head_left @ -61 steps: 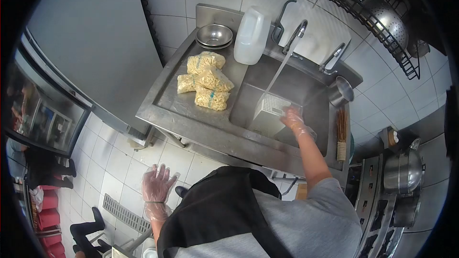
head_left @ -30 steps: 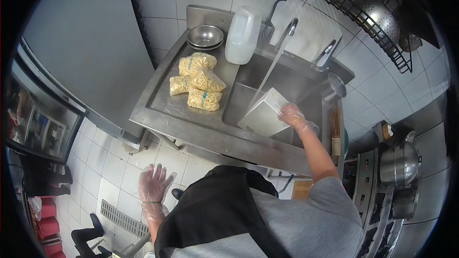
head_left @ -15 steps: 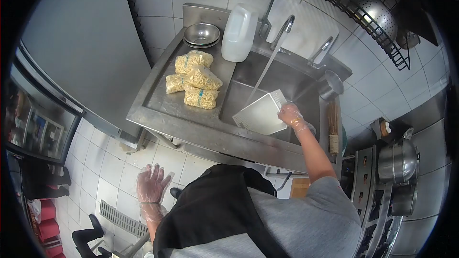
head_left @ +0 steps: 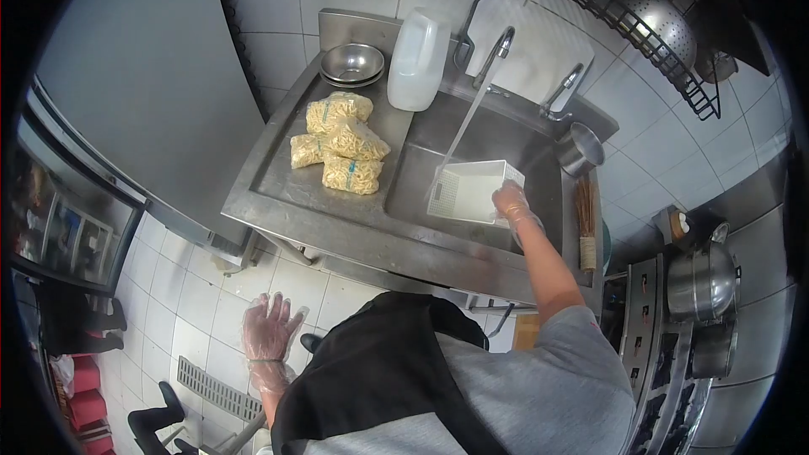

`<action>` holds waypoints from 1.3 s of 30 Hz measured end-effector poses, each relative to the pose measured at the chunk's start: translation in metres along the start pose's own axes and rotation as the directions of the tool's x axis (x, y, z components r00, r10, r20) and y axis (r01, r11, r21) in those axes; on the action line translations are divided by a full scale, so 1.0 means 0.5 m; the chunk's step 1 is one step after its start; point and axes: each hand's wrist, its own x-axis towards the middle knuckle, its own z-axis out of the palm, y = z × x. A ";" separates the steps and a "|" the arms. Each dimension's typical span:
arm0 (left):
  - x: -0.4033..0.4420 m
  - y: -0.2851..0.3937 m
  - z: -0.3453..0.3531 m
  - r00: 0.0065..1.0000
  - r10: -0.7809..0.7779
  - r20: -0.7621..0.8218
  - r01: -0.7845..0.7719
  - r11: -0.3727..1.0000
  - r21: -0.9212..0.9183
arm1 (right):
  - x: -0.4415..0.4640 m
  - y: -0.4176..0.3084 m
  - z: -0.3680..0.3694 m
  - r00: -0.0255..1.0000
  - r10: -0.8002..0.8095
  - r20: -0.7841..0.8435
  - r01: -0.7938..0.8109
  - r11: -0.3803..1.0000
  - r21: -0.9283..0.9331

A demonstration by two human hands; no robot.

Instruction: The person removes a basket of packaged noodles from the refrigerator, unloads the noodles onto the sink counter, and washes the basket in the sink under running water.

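Note:
In a clear plastic glove, my right hand (head_left: 511, 201) grips the right edge of a white perforated basket (head_left: 468, 189). The basket is tilted inside the steel sink (head_left: 527, 147), and water runs from the tap (head_left: 503, 44) down to its left side. My left hand (head_left: 270, 326), gloved too, hangs away from the counter over the tiled floor, fingers spread and holding nothing. Several clear bags of pale, strip-like food (head_left: 350, 175) are piled on the drainboard left of the sink.
Steel bowls (head_left: 352, 64) and a translucent plastic jug (head_left: 419, 63) stand at the back of the drainboard. A metal pitcher (head_left: 580, 150) and a bamboo brush (head_left: 586, 232) sit at the sink's right. A stove with pots (head_left: 701, 285) is further right.
My right hand has turned the basket in the sink and shifted it slightly rightward, so its perforated side now faces the water stream. My left hand has hardly moved.

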 end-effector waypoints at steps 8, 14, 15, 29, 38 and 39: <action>-0.011 0.000 -0.011 1.000 0.024 -0.010 -0.025 0.999 -0.031 | 0.047 -0.007 0.098 0.982 0.028 -0.189 0.013 0.977 0.212; -0.020 0.002 -0.019 0.998 0.048 -0.029 -0.049 0.999 -0.023 | 0.152 0.038 0.223 0.978 -0.118 0.174 0.096 0.987 0.129; -0.020 0.003 -0.021 0.998 0.052 -0.027 -0.053 0.998 -0.025 | 0.162 0.043 0.235 0.975 -0.092 0.201 0.055 0.982 0.182; -0.033 0.004 0.002 0.996 0.065 -0.060 -0.066 0.998 -0.007 | 0.138 0.075 0.237 0.708 -0.123 0.696 -0.552 0.518 0.653; -0.018 -0.002 0.014 0.999 0.004 -0.043 -0.003 1.000 0.030 | 0.050 0.128 0.098 0.860 -0.007 0.511 -0.462 0.417 0.783; -0.016 -0.005 0.021 0.999 -0.005 -0.037 0.006 0.999 0.040 | 0.040 0.137 0.095 0.871 -0.012 0.491 -0.443 0.413 0.796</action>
